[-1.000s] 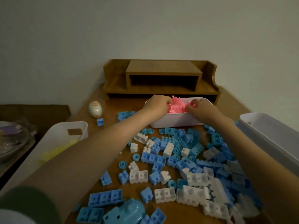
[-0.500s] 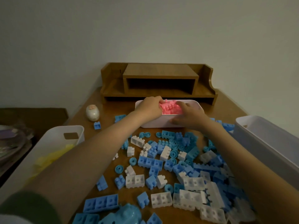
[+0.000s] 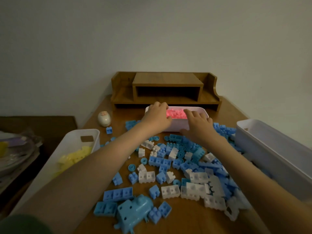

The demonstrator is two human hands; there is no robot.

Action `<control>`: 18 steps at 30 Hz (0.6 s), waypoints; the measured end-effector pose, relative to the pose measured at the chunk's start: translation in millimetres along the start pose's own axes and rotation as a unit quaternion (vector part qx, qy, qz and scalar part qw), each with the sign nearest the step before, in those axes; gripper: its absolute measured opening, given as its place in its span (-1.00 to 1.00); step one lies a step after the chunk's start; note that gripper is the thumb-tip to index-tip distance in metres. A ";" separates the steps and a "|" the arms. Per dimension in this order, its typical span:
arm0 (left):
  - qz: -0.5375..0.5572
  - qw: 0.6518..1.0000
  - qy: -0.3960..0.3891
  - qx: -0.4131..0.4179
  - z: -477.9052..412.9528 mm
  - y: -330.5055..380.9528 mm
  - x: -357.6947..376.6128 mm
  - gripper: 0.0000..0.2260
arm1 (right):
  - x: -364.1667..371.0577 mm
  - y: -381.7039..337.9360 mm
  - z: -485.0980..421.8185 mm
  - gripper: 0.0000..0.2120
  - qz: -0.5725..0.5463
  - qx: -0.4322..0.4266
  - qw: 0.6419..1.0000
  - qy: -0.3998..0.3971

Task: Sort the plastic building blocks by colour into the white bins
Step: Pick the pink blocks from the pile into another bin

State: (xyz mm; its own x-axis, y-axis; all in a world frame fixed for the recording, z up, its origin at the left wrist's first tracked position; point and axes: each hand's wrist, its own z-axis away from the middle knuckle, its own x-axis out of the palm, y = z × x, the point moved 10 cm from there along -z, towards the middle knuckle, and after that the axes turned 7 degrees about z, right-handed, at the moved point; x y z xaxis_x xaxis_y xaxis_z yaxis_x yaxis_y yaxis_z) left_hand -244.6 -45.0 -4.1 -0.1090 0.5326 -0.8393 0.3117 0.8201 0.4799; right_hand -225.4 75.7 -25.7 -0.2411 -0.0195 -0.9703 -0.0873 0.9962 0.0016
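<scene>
A white bin (image 3: 177, 126) heaped with pink blocks (image 3: 177, 113) stands at the back of the wooden table. My left hand (image 3: 157, 117) is curled over the bin's left end. My right hand (image 3: 197, 124) lies across the near rim with its fingers apart and the thumb against the front wall. Several loose blue and white blocks (image 3: 185, 163) are scattered on the table between my forearms and to the right. A white bin (image 3: 76, 132) at the left holds yellow blocks (image 3: 76, 156). Another long white bin (image 3: 270, 150) stands at the right; its contents are hidden.
A wooden desk shelf (image 3: 167, 88) stands against the wall just behind the pink-block bin. A small egg-shaped object (image 3: 104, 118) sits at the back left. A large blue animal-shaped piece (image 3: 135, 210) lies near the front edge. Plastic-wrapped clutter (image 3: 13, 152) sits beside the table's left side.
Both hands were pressed into the pink blocks. The bin has shifted a little left along the shelf, and my right hand has drawn back onto the near rim.
</scene>
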 end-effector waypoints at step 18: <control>0.137 0.985 -0.102 0.021 142.2 102.5 34.6 -0.76 | -31.2 13.3 145.0 -0.64 -0.023 0.045 0.999 -0.013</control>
State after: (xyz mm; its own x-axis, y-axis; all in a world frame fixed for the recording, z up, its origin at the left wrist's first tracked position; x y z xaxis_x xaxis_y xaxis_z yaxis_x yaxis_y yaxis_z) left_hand -82.2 27.7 -20.2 0.1747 0.6759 -0.7160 0.3429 0.6399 0.6877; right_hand -78.9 101.9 -30.5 -0.2131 -0.0643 -0.9749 -0.0111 0.9979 -0.0634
